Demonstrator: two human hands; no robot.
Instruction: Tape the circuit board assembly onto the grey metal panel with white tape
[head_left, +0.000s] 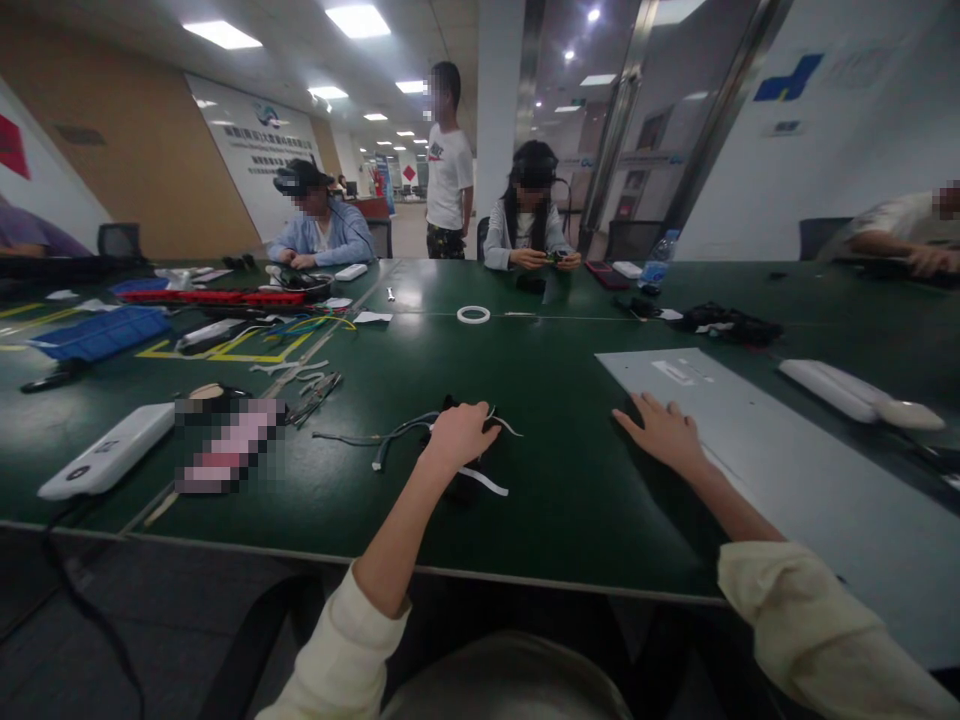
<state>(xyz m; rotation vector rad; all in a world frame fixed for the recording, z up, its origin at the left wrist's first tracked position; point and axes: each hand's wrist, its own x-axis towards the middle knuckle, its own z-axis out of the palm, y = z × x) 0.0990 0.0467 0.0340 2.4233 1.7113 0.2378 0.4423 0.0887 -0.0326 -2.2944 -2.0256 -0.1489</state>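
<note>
My left hand (459, 437) lies over a dark bundle near the table's front middle, its fingers curled onto it. Grey-blue cables (401, 432) run out to the left from under this hand. A white strip (486, 482) sticks out below the hand, and a thinner pale one shows past the fingertips. Most of the bundle is hidden by the hand. My right hand (666, 432) is open, fingers spread, palm down at the left edge of a light grey board (757, 440). Nothing shows in it.
On the left are a white power bank (109, 452), a blurred pink object (232, 445), metal tools (315, 398) and a blue tray (101, 333). A white tape roll (473, 315) lies ahead. Another white device (836, 388) rests right. Several people are around the table.
</note>
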